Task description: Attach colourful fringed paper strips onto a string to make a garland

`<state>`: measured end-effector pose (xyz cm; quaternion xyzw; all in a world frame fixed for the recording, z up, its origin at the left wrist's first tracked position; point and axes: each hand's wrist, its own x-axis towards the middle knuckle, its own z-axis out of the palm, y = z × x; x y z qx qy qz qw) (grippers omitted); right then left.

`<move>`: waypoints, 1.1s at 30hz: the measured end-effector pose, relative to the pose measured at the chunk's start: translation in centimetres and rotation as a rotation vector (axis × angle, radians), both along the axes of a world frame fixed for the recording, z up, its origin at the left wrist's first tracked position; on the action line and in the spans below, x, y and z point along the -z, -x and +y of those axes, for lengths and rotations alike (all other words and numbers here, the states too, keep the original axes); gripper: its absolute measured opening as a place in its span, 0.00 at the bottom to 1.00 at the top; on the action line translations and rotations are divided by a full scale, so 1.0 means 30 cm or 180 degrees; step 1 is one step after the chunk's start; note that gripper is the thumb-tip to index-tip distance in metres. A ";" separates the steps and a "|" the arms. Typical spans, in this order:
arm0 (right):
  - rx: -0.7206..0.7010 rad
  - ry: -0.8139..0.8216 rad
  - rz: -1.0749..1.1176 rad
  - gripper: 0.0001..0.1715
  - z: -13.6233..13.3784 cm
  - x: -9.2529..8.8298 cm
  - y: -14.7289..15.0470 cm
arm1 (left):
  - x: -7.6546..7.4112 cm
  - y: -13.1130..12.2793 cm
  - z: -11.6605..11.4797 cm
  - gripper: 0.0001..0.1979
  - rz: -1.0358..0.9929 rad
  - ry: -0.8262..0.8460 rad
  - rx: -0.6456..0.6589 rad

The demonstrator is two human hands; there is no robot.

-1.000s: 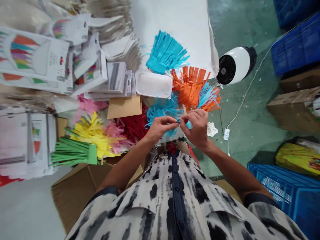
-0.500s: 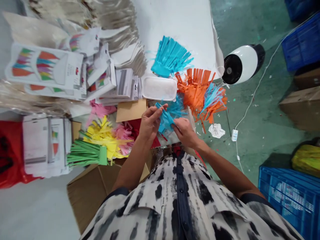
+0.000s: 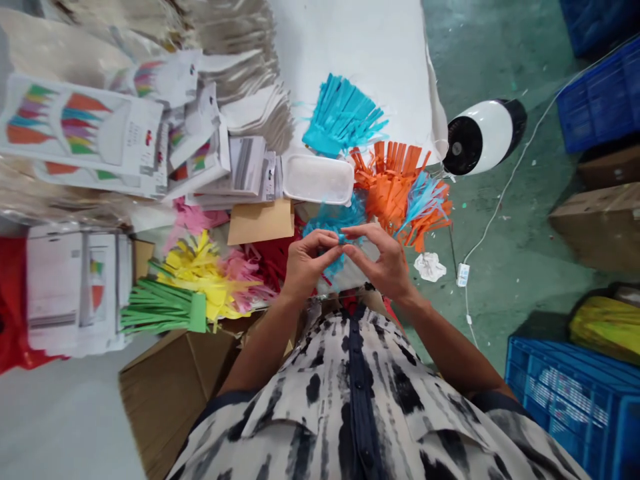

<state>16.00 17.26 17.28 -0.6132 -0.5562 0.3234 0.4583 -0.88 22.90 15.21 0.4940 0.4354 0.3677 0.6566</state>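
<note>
Between my fingertips is a small twisted bit of a blue tissue-paper tassel (image 3: 342, 238). My left hand (image 3: 311, 261) pinches it from one side, thumb against fingers. From the other side my right hand (image 3: 381, 261) pinches it too, its index finger and thumb meeting at the twist. Loose blue tissue fringe (image 3: 336, 215) lies just beyond and beneath the hands; how much of it belongs to the held piece I cannot tell. Past it sits a white plastic tub (image 3: 319, 179). Orange fringed tissue (image 3: 393, 193) with some light blue strips lies to the right.
A blue fringe bundle (image 3: 343, 113) rests on the white table (image 3: 360, 40). Packaged cards (image 3: 80, 123) pile up at left, above yellow (image 3: 193, 267) and green fringes (image 3: 165, 307). A white-and-black fan (image 3: 485, 137) and a blue crate (image 3: 570, 387) stand at right.
My hands have come together, pinching at one point instead of spreading the blue strips between them. The long hanging strips are now bunched or hidden. The view has shifted slightly.
</note>
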 end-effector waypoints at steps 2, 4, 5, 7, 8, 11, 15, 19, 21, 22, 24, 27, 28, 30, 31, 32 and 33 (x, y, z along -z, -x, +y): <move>0.0011 -0.0014 0.0084 0.07 0.017 -0.011 0.010 | -0.015 -0.006 -0.007 0.11 0.0057 -0.0128 0.0104; 0.0084 0.0022 0.0120 0.08 0.020 -0.002 0.015 | -0.023 -0.007 -0.010 0.11 0.0080 -0.0133 0.0153; 0.0132 0.0037 0.0135 0.09 0.019 0.005 0.017 | -0.022 -0.008 -0.013 0.11 0.0086 -0.0110 0.0147; 0.0255 0.0020 0.0167 0.09 0.017 0.017 0.024 | -0.011 -0.008 -0.021 0.11 0.0060 -0.0022 0.0070; 0.0311 -0.0001 0.0183 0.09 0.018 0.021 0.029 | -0.001 -0.008 -0.027 0.11 0.0020 0.0041 -0.0007; 0.0289 0.0005 0.0240 0.11 0.043 0.032 0.042 | 0.041 -0.003 -0.043 0.10 -0.0113 0.0292 -0.0322; -0.0244 0.0229 0.0147 0.11 0.165 0.105 0.018 | 0.095 0.019 -0.046 0.11 -0.0072 0.0521 -0.0775; -0.0144 0.0354 -0.1321 0.11 0.375 0.266 -0.047 | 0.120 0.048 -0.041 0.12 -0.0015 0.0636 -0.1080; -0.0123 0.0514 -0.2073 0.13 0.473 0.345 -0.071 | 0.124 0.057 -0.043 0.13 -0.0017 0.0722 -0.1198; -0.0150 0.0539 -0.2345 0.13 0.513 0.378 -0.078 | 0.125 0.061 -0.045 0.13 -0.0016 0.0783 -0.1241; -0.0239 0.0615 -0.2732 0.13 0.571 0.425 -0.078 | 0.127 0.066 -0.048 0.15 -0.0043 0.0932 -0.1299; -0.0361 0.0917 -0.3074 0.14 0.614 0.457 -0.059 | 0.131 0.071 -0.049 0.17 -0.0159 0.1141 -0.1344; -0.0384 0.1016 -0.3147 0.14 0.622 0.462 -0.053 | 0.132 0.073 -0.049 0.18 -0.0209 0.1177 -0.1362; -0.0395 0.1127 -0.3248 0.14 0.634 0.463 -0.046 | 0.131 0.077 -0.046 0.21 -0.0297 0.1236 -0.1364; -0.0386 0.1148 -0.3266 0.14 0.639 0.461 -0.045 | 0.129 0.079 -0.045 0.21 -0.0335 0.1274 -0.1350; -0.0363 0.1153 -0.3246 0.14 0.642 0.456 -0.046 | 0.127 0.081 -0.044 0.21 -0.0369 0.1332 -0.1325; -0.0327 0.1145 -0.3178 0.13 0.641 0.447 -0.047 | 0.125 0.083 -0.043 0.20 -0.0399 0.1396 -0.1298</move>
